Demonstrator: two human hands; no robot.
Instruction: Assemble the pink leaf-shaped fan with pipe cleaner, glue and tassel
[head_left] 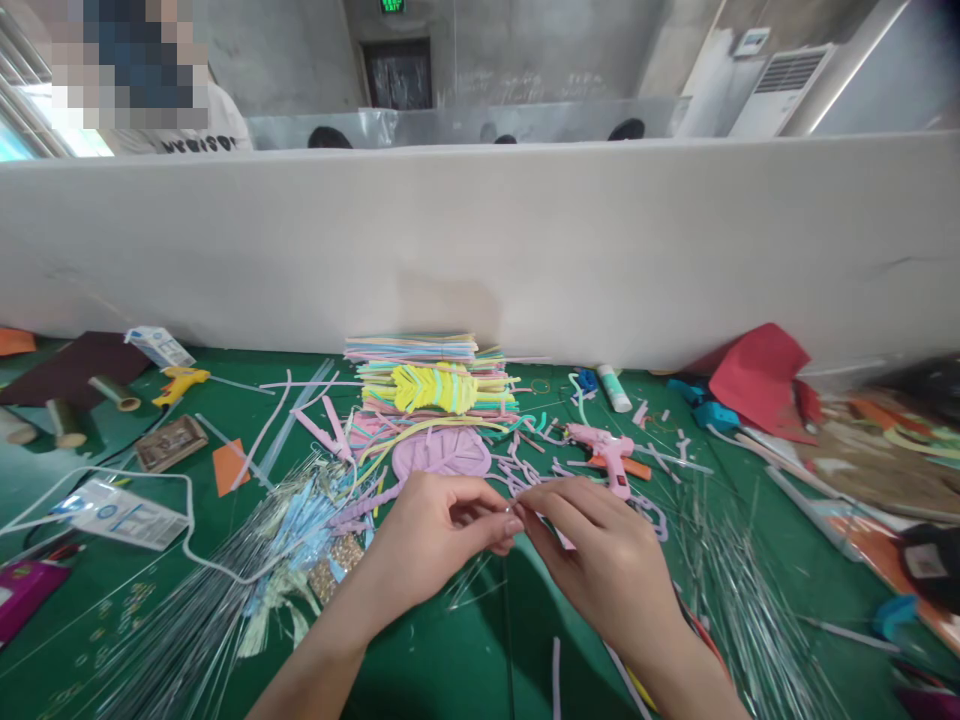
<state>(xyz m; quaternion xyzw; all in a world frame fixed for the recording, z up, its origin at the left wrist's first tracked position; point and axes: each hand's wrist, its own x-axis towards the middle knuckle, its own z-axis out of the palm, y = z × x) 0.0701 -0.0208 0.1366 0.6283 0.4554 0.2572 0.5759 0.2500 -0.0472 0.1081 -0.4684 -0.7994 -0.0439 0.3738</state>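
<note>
My left hand (pixel 457 520) and my right hand (pixel 592 530) meet at the fingertips over the middle of the green table (pixel 442 660). Both are closed in a pinch around something tiny, perhaps a thin wire, too small to name. Just beyond them lies a purple oval piece made of pipe cleaners (pixel 441 453). Behind it, a yellow-green chevron-patterned piece (pixel 435 388) rests on bundles of pastel pipe cleaners (pixel 409 348). A pink glue gun (pixel 609 452) lies beyond my right hand, among short purple offcuts.
Thin wire stems (pixel 750 590) spread at right; more wires and blue tassels (pixel 300 525) lie left. A yellow glue gun (pixel 180 383), power strip (pixel 124 513), glue stick (pixel 613 388) and red sheet (pixel 757 375) surround the work. A white partition (pixel 480 240) stands behind; a person (pixel 217 120) is beyond.
</note>
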